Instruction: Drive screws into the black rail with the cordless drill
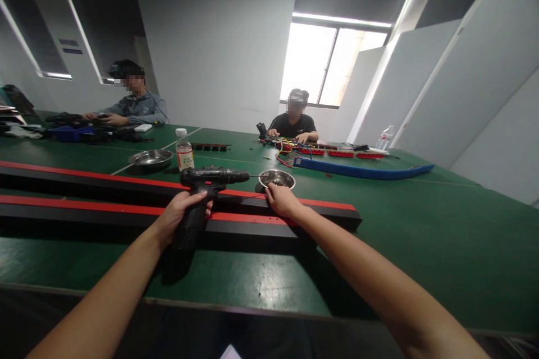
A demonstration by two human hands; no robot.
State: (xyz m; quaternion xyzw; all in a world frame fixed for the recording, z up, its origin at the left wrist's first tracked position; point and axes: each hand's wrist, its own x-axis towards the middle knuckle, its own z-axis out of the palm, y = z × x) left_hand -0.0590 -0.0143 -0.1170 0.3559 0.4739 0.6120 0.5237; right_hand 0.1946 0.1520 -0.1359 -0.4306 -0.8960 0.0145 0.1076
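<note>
My left hand (181,213) is wrapped around the grip of a black cordless drill (196,182). The drill lies level above two long black bars with red tops, its thin bit pointing right toward a small metal bowl (286,179). My right hand (281,199) reaches to the near side of that bowl with its fingers bent together over the rim. Small dark pieces show inside the bowl, but what the fingertips hold, if anything, is hidden. The nearer bar (138,210) and the farther bar (328,205) lie side by side, with small holes in the nearer one's red top.
A second metal bowl (151,159) and a labelled bottle (184,151) stand beyond the bars. Farther back lie a blue strip (362,168), coloured wires (286,148) and red parts (341,153). Two people sit working across the green table (421,224). Another bottle (384,139) stands at right.
</note>
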